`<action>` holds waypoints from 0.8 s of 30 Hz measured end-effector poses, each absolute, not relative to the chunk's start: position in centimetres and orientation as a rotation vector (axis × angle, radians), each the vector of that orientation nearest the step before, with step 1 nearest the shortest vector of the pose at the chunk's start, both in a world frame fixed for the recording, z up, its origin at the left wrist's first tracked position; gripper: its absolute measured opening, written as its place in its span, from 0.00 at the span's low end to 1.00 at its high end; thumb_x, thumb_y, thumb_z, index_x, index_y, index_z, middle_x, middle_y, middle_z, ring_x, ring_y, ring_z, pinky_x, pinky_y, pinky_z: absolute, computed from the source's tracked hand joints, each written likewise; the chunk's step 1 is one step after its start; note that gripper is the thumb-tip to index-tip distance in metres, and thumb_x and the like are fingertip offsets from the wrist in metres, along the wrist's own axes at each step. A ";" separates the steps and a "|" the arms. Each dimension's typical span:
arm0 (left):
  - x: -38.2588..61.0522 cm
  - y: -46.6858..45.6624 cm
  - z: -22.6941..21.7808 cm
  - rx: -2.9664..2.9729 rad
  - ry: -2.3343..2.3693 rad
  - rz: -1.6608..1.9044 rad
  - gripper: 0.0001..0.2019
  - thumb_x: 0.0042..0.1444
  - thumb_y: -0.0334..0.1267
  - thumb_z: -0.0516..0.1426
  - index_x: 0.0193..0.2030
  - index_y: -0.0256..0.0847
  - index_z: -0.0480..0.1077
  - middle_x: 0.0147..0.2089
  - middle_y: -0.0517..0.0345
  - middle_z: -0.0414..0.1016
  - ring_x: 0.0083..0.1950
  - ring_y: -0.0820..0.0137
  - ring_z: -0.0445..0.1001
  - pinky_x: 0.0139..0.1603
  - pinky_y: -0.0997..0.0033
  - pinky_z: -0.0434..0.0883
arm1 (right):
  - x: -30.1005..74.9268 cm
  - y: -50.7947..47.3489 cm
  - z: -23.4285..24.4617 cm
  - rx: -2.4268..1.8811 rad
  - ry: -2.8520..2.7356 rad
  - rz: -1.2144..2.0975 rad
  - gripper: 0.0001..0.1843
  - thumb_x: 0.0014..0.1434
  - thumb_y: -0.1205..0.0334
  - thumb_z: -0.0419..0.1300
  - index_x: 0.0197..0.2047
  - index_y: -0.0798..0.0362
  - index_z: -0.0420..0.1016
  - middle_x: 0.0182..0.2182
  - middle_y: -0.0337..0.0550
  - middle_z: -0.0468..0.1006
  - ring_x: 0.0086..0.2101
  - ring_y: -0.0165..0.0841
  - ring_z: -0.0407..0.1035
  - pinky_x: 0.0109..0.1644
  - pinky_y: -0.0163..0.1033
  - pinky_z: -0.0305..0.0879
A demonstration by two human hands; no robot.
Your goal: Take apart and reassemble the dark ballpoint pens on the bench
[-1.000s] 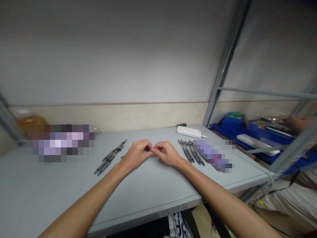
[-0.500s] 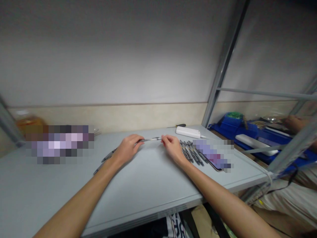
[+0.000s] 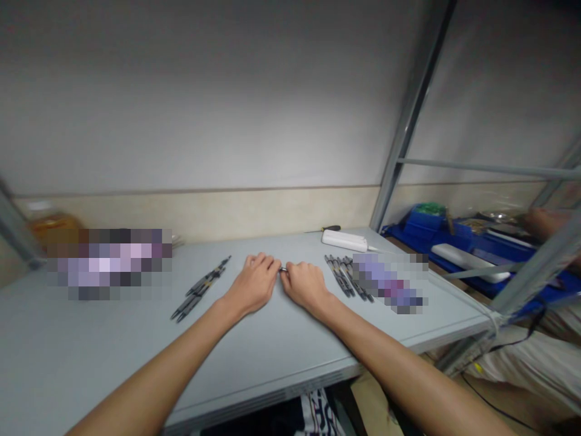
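Note:
Close together over the middle of the table, my left hand [image 3: 256, 281] and my right hand [image 3: 307, 283] are both closed around one pen [image 3: 284, 269]. Only a short dark, shiny piece of it shows between them; the fingers hide the rest. To the left of my left hand, several dark pens [image 3: 200, 292] lie slanted in two overlapping groups. Beside my right hand rests a row of several similar pens [image 3: 338, 275], roughly parallel, partly covered by a blurred-out patch.
A white power strip [image 3: 344, 240] and a screwdriver [image 3: 331, 228] lie at the back of the grey table [image 3: 236, 363]. A bottle of amber liquid [image 3: 49, 224] stands far left. Past the metal post [image 3: 408, 121], another person's hand [image 3: 547, 219] is over a blue surface with trays.
My hands have come together, and the pen stretched between them is now mostly covered by curled fingers. My left hand has shifted right, uncovering the pens on the left.

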State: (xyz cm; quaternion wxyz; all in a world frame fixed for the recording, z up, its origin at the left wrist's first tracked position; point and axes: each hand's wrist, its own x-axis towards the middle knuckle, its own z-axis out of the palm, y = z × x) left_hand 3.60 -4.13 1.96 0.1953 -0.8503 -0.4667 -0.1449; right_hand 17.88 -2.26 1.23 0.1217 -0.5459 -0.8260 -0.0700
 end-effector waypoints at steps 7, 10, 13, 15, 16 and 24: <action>4.7 -3.8 1.5 -2.332 -1.255 -0.172 0.07 0.55 0.28 0.48 0.37 0.36 0.65 0.35 0.48 0.71 0.40 0.61 0.68 0.40 0.61 0.64 | 17.9 -2.6 1.8 -1.590 -2.489 -0.100 0.19 0.59 0.59 0.44 0.37 0.56 0.75 0.33 0.55 0.77 0.35 0.41 0.72 0.35 0.40 0.64; 5.0 -3.9 1.5 -2.304 -1.468 -0.100 0.09 0.56 0.27 0.47 0.36 0.35 0.67 0.32 0.47 0.73 0.36 0.61 0.72 0.33 0.65 0.66 | 17.8 -2.9 1.7 -1.488 -2.553 -0.152 0.19 0.59 0.60 0.44 0.38 0.56 0.75 0.33 0.55 0.77 0.35 0.41 0.72 0.37 0.41 0.64; 5.5 -4.1 1.8 -2.260 -1.684 -0.066 0.12 0.56 0.26 0.46 0.36 0.35 0.70 0.32 0.44 0.75 0.35 0.60 0.75 0.30 0.66 0.67 | 17.8 -3.0 1.7 -1.443 -2.576 -0.195 0.18 0.60 0.62 0.44 0.39 0.56 0.74 0.33 0.55 0.77 0.36 0.41 0.72 0.37 0.41 0.64; 5.9 -4.2 2.0 -2.253 -1.776 -0.078 0.13 0.56 0.26 0.46 0.36 0.35 0.72 0.33 0.42 0.76 0.35 0.60 0.75 0.31 0.66 0.68 | 17.9 -3.0 1.7 -1.445 -2.576 -0.221 0.17 0.60 0.65 0.44 0.38 0.56 0.74 0.32 0.55 0.77 0.35 0.40 0.73 0.36 0.40 0.64; 6.0 -4.2 2.0 -2.254 -1.808 -0.097 0.13 0.56 0.26 0.47 0.35 0.36 0.72 0.33 0.42 0.76 0.35 0.60 0.75 0.32 0.66 0.68 | 17.9 -3.0 1.7 -1.449 -2.576 -0.239 0.16 0.59 0.67 0.45 0.38 0.56 0.73 0.32 0.55 0.77 0.34 0.39 0.73 0.36 0.39 0.64; 5.6 -4.0 1.6 -2.223 -1.966 -0.253 0.12 0.53 0.29 0.49 0.32 0.36 0.75 0.31 0.42 0.75 0.35 0.62 0.75 0.36 0.66 0.69 | 17.3 -2.7 1.3 -1.389 -2.625 -0.338 0.13 0.57 0.73 0.46 0.39 0.58 0.70 0.32 0.53 0.78 0.34 0.40 0.73 0.35 0.41 0.66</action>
